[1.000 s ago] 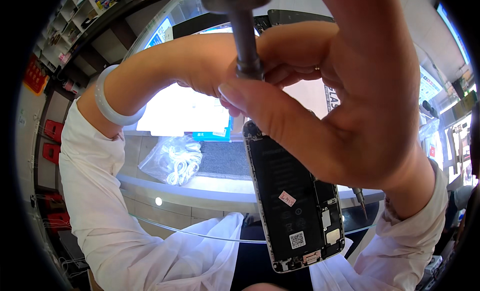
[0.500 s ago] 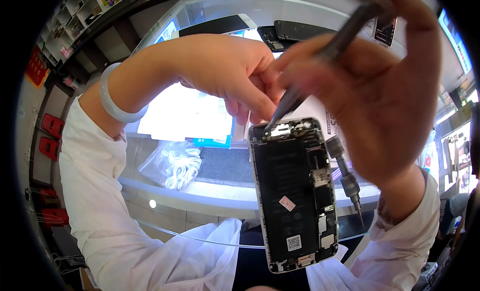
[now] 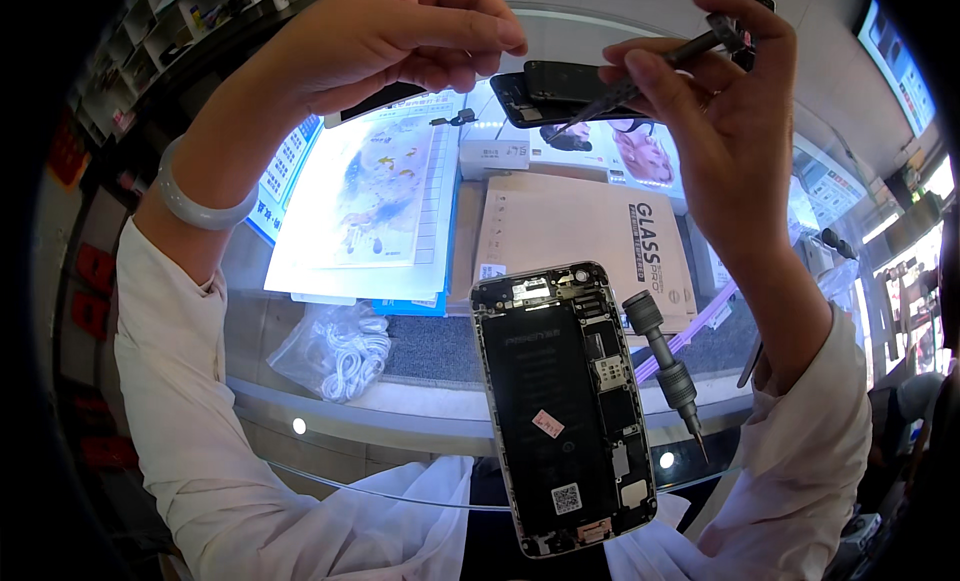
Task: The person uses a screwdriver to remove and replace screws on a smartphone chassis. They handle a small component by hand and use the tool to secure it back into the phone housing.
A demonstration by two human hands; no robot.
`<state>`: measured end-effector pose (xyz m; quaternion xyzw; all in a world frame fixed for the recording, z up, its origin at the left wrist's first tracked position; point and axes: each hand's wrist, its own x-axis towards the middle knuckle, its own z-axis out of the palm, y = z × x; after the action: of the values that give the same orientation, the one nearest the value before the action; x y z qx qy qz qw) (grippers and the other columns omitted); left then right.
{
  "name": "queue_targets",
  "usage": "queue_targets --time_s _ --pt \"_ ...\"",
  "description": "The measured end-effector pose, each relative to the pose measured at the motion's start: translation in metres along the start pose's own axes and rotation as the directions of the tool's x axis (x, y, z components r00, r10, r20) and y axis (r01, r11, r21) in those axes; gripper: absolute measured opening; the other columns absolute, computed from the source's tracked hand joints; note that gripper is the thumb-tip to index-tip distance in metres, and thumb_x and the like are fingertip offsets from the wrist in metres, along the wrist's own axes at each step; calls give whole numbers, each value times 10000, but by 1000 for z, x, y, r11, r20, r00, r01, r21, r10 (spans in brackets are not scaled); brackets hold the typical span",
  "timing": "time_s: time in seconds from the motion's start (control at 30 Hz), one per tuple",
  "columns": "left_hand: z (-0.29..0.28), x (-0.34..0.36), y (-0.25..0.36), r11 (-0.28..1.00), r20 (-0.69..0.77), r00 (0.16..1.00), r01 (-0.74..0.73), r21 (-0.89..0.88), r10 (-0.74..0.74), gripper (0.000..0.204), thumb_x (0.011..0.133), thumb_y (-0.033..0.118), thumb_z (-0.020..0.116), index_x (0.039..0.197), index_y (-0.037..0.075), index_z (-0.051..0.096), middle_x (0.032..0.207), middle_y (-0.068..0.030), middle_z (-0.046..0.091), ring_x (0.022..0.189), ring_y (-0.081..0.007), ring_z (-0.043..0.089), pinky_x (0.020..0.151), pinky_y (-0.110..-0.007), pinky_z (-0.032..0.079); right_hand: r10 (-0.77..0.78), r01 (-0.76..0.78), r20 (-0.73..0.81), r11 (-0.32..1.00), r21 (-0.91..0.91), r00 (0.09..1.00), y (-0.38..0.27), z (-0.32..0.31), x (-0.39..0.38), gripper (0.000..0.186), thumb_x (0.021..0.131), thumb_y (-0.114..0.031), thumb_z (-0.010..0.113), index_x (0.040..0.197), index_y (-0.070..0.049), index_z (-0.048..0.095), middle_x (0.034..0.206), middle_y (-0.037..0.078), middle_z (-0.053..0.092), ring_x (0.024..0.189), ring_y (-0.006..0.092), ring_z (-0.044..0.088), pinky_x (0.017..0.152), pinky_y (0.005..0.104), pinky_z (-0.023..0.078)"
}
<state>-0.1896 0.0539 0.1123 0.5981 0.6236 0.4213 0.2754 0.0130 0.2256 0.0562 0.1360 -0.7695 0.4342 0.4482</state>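
My right hand [image 3: 715,131], raised at the upper right, grips dark pointed tweezers [image 3: 640,86], whose tip points down and left. My left hand [image 3: 440,41] is at the top with thumb and fingers pinched together; anything between them is too small to make out. An opened phone [image 3: 540,381] stands in the lower middle, apart from both hands, with its black battery, circuit boards and metal parts exposed. A grey precision screwdriver [image 3: 668,371] is at its right. Below my left hand, a small dark part with a flat cable [image 3: 453,118] shows against the papers.
Papers with a fish picture [image 3: 370,201] are at the left, beside a flat white box [image 3: 580,231] with dark print. Dark phone housings [image 3: 560,81] sit at the back. A plastic bag of white cables [image 3: 345,351] rests near the counter's front edge.
Both hands have moved up and away from the phone's top end, the right one still with the tweezers. The phone and screwdriver now appear slightly lower and farther left.
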Motion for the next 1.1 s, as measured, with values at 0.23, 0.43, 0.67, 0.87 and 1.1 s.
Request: queue_targets --time_s 0.23,0.43,0.67,0.87,1.1 --pt "9 2 -11 991 29 992 122 52 -124 190 925 217 735 968 36 693 790 -20 676 690 -62 648 580 -170 509 48 -42 42 991 -126 998 7 17 -6 433 990 -42 599 1295 -55 292 1065 180 707 1013 221 702 907 321 571" --pt "18 2 -14 934 4 985 162 317 -173 209 882 211 766 980 37 703 827 -26 693 711 -84 658 626 -209 527 23 -9 77 984 -176 997 9 16 -7 421 996 -34 584 1294 -59 289 1069 189 705 1020 234 701 928 332 567" --pt "36 -3 -10 886 21 1000 -12 463 3 215 802 154 825 947 10 758 828 -76 721 725 -125 686 667 -244 550 -64 67 81 997 -35 995 1 4 0 433 998 -23 568 1317 -68 278 1080 220 702 1024 269 709 934 379 583" --pt "50 -11 1 911 -49 996 -50 409 77 149 803 112 806 899 0 783 812 -128 741 701 -167 709 686 -250 559 -3 0 -23 990 -139 1000 -27 10 -2 505 984 10 569 1351 -67 231 958 181 694 918 214 709 857 329 584" --pt "51 -12 3 981 -17 991 -132 144 135 148 800 82 812 919 0 781 845 -116 750 741 -144 717 734 -252 584 -175 183 105 980 -76 979 -29 -28 2 443 1028 -97 533 1380 -71 265 1104 244 691 1035 323 708 908 394 598"
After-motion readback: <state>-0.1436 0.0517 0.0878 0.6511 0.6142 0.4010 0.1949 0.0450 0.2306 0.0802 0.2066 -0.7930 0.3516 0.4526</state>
